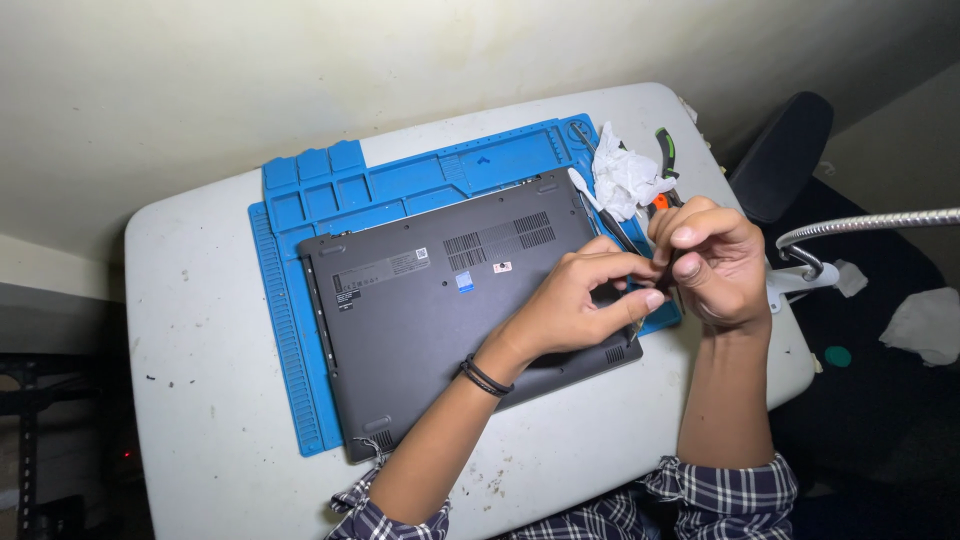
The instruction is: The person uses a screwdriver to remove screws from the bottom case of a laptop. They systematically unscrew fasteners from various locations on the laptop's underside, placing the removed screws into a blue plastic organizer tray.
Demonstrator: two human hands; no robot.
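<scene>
Your single head camera looks steeply down from above your seat, facing the wall beyond the tabletop [200,400]. It sits near enough that your forearms rise from the bottom edge, and the whole blue mat [300,330] fits in view, slightly rotated.

White table [200,330] under a pale wall [300,70]. Crumpled white tissue [625,178] at the far right corner of the blue mat, a white plastic stick [585,190] just beside it. Green-handled pliers [666,152] behind the tissue, partly hidden. Black chair back [782,152] off the table's right edge. Bendy metal lamp neck [870,222] comes in from the right, clamped to the table edge. On the dark floor: white rag [928,322], smaller white scrap [850,277], small green round cap [838,356]. Dark shelf frame [30,440] lower left.
</scene>
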